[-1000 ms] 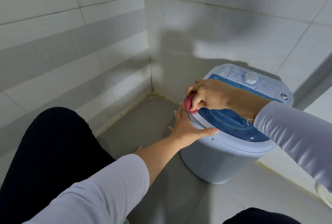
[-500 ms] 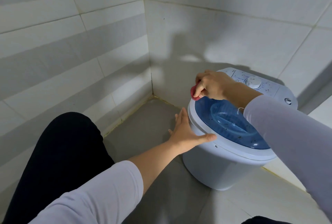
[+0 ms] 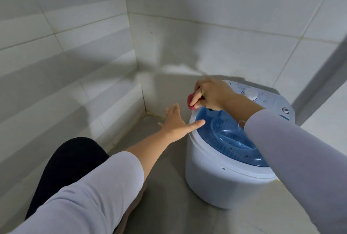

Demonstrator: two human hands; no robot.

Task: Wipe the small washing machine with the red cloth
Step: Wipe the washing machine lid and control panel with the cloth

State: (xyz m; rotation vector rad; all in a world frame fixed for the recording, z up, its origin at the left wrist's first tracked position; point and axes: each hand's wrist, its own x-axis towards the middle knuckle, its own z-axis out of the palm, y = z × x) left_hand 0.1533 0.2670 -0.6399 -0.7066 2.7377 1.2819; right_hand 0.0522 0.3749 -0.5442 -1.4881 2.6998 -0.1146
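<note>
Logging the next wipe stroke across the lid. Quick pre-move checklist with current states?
1. Red cloth gripped in right hand: ok.
2. Cloth touching washing machine rim: ok.
3. Left hand bracing the machine's side, thumb on the rim: ok.
4. Blue lid shut: ok.
5. Lid clean: not ok, dark specks remain.
6. Control dial clear of the stroke: cannot tell, arm partly covers it.

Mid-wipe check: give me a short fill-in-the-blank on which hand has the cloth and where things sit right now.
1. The red cloth is bunched in the ____ hand.
2. The cloth sits at the rim of the washing machine, beside its ____ lid.
3. The left hand is ____, fingers spread against the machine's side.
4. The white dial lies ____ the lid, toward the wall.

Missing words: right; blue; open; behind
</note>
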